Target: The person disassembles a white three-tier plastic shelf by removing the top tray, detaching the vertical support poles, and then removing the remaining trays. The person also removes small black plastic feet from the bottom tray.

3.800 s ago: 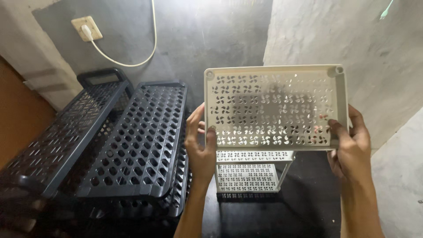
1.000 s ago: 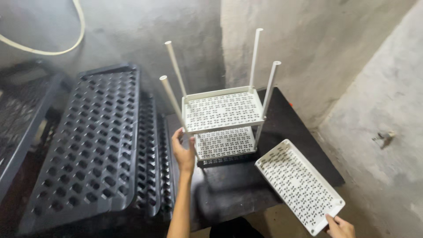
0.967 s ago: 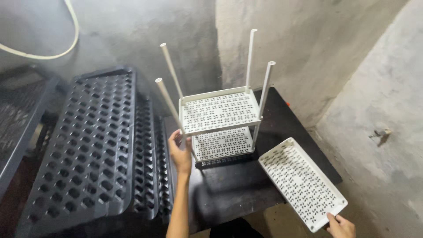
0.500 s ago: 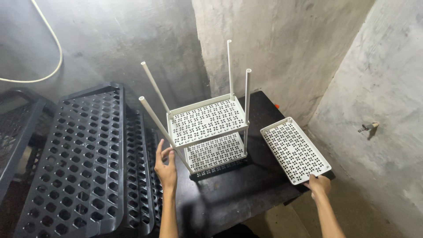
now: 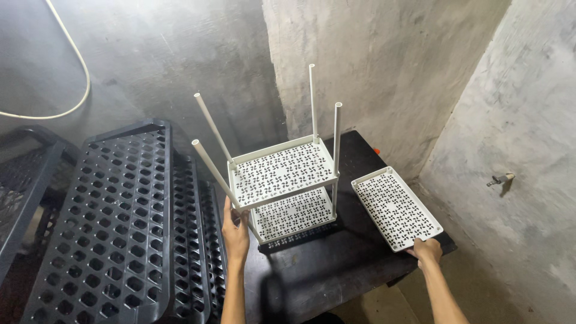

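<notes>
**Two hands on a white perforated shelf rack and its loose tray**

A view from above onto a black worktop set in a bare grey concrete corner. The left hand is closed around a front post of a small white plastic shelf rack, which stands on the worktop with two perforated tiers and four thin white posts rising bare above the upper tier. The right hand grips the near corner of a loose white perforated tray, which lies flat on the worktop just right of the rack, apart from it. To the left stand dark plastic crates with hexagonal holes, stacked on edge. A white cable loops on the wall, and a small tap projects from the right wall.
</notes>
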